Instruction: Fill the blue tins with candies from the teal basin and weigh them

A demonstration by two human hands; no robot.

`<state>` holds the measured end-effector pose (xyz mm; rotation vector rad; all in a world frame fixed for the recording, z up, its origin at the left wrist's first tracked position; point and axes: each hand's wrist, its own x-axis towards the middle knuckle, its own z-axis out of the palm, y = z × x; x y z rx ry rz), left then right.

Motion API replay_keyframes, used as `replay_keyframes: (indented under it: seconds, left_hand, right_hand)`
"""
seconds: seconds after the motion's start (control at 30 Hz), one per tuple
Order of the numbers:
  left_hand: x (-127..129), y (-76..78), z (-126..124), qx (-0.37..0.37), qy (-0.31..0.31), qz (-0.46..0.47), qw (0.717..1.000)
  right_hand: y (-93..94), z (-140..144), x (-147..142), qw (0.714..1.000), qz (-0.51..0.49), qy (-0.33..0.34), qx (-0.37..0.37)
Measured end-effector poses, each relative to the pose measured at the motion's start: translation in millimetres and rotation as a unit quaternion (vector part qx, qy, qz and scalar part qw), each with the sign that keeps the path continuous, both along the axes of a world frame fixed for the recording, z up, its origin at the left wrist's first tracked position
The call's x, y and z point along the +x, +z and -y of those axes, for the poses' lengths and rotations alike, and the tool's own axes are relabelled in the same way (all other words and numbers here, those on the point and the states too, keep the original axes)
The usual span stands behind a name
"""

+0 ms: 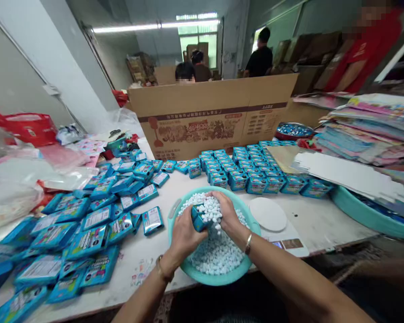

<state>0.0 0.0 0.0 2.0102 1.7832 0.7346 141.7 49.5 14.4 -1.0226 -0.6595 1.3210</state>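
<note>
Blue box (198, 220) held in left grip (187, 232), white pellets (210, 209) cupped in right grip (227, 212), over turquoise basin (218, 280)

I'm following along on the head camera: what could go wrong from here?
Spillage: white pellets are heaped between the right hand and the blue box in the left hand, so some may miss it, though the basin below would likely catch most.
Tipping: the basin sits at the table's near edge, so a bump might upset it.
Knocking: the scale is right beside the basin and could get jostled.
</note>
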Motion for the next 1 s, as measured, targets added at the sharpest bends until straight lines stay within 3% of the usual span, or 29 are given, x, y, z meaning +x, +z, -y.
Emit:
replay_keyframes:
  seconds: [0.6,1.0]
  left_hand:
    - [-7.1,16.2,-6.8,-0.026,-0.036,-0.019,0.999]
    - [-11.2,15.1,-6.7,-0.015,-0.046,-0.026,0.999]
  right_hand:
    - [-6.6,-5.7,-4.6,0.999,0.022,0.037,0.008]
    - [6.3,-1.5,-5.4,0.990,0.088,0.094,0.054]
